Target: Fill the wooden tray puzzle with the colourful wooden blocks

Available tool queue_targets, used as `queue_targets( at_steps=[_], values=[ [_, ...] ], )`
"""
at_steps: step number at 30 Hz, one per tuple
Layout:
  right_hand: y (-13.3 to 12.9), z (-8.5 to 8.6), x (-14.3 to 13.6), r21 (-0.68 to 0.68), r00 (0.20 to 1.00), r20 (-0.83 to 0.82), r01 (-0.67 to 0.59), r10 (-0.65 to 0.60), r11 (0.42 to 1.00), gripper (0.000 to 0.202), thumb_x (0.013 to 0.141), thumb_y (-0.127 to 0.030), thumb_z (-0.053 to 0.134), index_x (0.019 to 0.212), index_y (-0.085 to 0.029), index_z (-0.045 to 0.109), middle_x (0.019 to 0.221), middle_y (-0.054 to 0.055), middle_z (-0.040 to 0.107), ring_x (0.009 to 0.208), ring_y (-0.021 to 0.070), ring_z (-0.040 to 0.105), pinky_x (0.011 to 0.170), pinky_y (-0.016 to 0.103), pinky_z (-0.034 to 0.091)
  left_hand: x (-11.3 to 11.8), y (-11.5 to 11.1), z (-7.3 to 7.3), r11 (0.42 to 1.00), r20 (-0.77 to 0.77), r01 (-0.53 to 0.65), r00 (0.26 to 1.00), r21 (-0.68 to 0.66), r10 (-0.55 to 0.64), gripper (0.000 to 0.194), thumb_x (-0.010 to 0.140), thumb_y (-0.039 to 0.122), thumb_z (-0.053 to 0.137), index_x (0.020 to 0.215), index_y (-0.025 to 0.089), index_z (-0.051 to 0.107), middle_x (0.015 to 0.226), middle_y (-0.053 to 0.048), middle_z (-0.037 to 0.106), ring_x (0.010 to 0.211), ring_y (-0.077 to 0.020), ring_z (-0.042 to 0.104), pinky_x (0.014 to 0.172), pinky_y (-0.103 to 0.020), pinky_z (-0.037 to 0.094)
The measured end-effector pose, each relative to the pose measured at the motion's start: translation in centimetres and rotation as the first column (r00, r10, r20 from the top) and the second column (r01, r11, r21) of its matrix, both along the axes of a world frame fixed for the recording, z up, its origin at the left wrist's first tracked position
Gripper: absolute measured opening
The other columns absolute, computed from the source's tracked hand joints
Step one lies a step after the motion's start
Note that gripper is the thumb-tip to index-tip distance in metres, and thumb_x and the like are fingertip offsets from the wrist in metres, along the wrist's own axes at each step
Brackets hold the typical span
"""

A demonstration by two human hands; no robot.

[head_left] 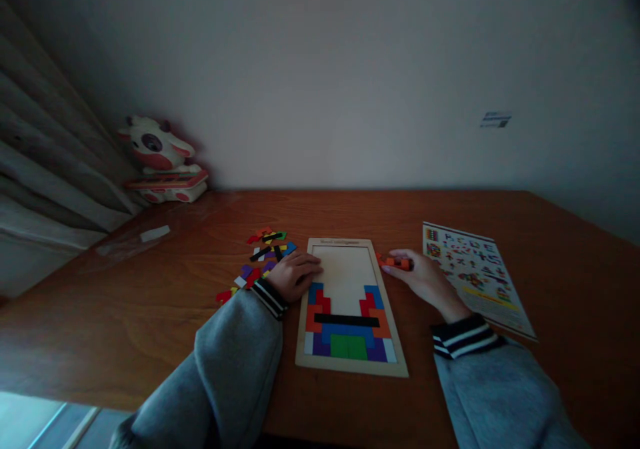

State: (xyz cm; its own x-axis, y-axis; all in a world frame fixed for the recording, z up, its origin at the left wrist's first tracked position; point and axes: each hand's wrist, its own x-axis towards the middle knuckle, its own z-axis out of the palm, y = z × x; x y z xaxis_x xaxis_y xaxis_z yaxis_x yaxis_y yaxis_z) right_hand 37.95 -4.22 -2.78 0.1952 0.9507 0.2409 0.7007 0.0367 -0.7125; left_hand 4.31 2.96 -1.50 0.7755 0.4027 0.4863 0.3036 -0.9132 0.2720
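Observation:
A wooden puzzle board (345, 272) lies in front of me, its lower half filled with coloured block pieces and a black bar (347, 320) across them. My left hand (295, 275) rests palm down over the board's left edge, its fingers loosely extended, with no piece visible in it. Loose puzzle pieces (253, 277) are heaped beside and partly behind that hand. Just right of the board, my right hand (423, 279) grips orange puzzle pieces (397, 262) between thumb and fingers, close above the table. Their exact number is hard to make out.
A printed pattern sheet (475, 272) lies to the right, partly behind my right hand. A cow-shaped toy (163, 162) stands at the back left by the curtain (50, 129). On the brown table (200, 235) is a white strip (155, 233) with clear plastic. A wall closes the back.

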Motion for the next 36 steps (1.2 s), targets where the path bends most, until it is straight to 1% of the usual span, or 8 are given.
queue_targets(
  at_steps=[5,12,17,20,24,31,33,36],
  values=[
    [-0.01,0.20,0.17,-0.021,0.998,0.065,-0.005,0.006,1.000,0.034,0.076,-0.048,0.069,0.097,-0.022,0.072,0.103,0.010,0.076,0.093,0.0296,0.071,0.084,0.045,0.055,0.00,0.03,0.02,1.000,0.003,0.003,1.000,0.029,-0.003,0.027,0.090,0.017,0.048,0.107,0.016,0.069,0.112,-0.012,0.068,0.105,-0.0231,0.062,0.094,-0.044,0.051],
    [-0.17,0.42,-0.09,0.058,0.989,0.148,0.017,-0.025,0.998,0.035,0.080,-0.050,0.063,0.098,-0.021,0.071,0.094,0.010,0.076,0.083,0.0272,0.071,0.076,0.042,0.057,-0.02,-0.01,0.12,1.000,-0.011,-0.007,1.000,0.006,0.007,0.027,0.090,0.017,0.048,0.108,0.017,0.068,0.113,-0.012,0.068,0.106,-0.0234,0.063,0.094,-0.044,0.050],
    [-0.29,0.56,-0.04,0.093,0.985,0.154,0.062,-0.075,0.994,0.036,0.079,-0.051,0.063,0.097,-0.021,0.070,0.095,0.010,0.075,0.085,0.0276,0.071,0.078,0.043,0.056,-0.05,0.10,-0.14,1.000,-0.001,-0.006,1.000,0.001,0.006,0.028,0.089,0.017,0.049,0.109,0.018,0.068,0.114,-0.012,0.068,0.106,-0.0231,0.063,0.094,-0.044,0.050],
    [-0.35,0.66,0.10,0.073,0.987,0.149,0.052,-0.062,0.996,0.038,0.079,-0.050,0.062,0.101,-0.020,0.069,0.099,0.011,0.075,0.088,0.0282,0.070,0.079,0.043,0.056,-0.05,0.11,-0.19,1.000,0.009,-0.006,1.000,0.002,0.006,0.027,0.090,0.017,0.049,0.108,0.017,0.069,0.113,-0.012,0.068,0.106,-0.0229,0.063,0.094,-0.044,0.050],
    [-0.42,0.70,0.40,0.051,0.988,0.147,0.035,-0.042,0.998,0.040,0.079,-0.048,0.063,0.105,-0.018,0.068,0.099,0.012,0.074,0.089,0.0281,0.070,0.080,0.043,0.056,-0.04,0.09,-0.12,1.000,0.005,0.004,1.000,0.003,-0.004,0.027,0.089,0.016,0.050,0.109,0.016,0.069,0.113,-0.012,0.068,0.107,-0.0233,0.062,0.095,-0.044,0.050],
    [-0.42,0.34,0.37,0.072,0.989,0.135,-0.064,0.054,0.995,0.036,0.083,-0.052,0.061,0.101,-0.022,0.070,0.103,0.009,0.074,0.088,0.0262,0.070,0.080,0.041,0.056,0.00,0.02,-0.17,1.000,0.026,-0.023,0.999,0.006,0.022,0.025,0.090,0.018,0.050,0.106,0.017,0.070,0.112,-0.011,0.069,0.103,-0.0222,0.064,0.093,-0.042,0.052],
    [-0.38,0.23,0.32,0.076,0.989,0.143,-0.059,0.047,0.995,0.035,0.084,-0.052,0.059,0.099,-0.023,0.070,0.101,0.009,0.074,0.087,0.0264,0.070,0.079,0.042,0.056,-0.01,-0.02,-0.15,1.000,0.028,-0.018,0.999,0.006,0.018,0.025,0.090,0.018,0.050,0.106,0.017,0.069,0.112,-0.012,0.068,0.103,-0.0224,0.064,0.093,-0.042,0.051],
    [-0.27,-0.05,0.52,0.082,0.989,0.149,-0.016,0.004,0.997,0.034,0.083,-0.051,0.059,0.098,-0.023,0.070,0.100,0.009,0.075,0.086,0.0272,0.070,0.079,0.044,0.056,-0.02,-0.04,-0.17,1.000,0.023,-0.016,1.000,0.003,0.016,0.025,0.091,0.018,0.049,0.106,0.017,0.069,0.111,-0.012,0.068,0.103,-0.0225,0.063,0.093,-0.042,0.051]
  ],
)
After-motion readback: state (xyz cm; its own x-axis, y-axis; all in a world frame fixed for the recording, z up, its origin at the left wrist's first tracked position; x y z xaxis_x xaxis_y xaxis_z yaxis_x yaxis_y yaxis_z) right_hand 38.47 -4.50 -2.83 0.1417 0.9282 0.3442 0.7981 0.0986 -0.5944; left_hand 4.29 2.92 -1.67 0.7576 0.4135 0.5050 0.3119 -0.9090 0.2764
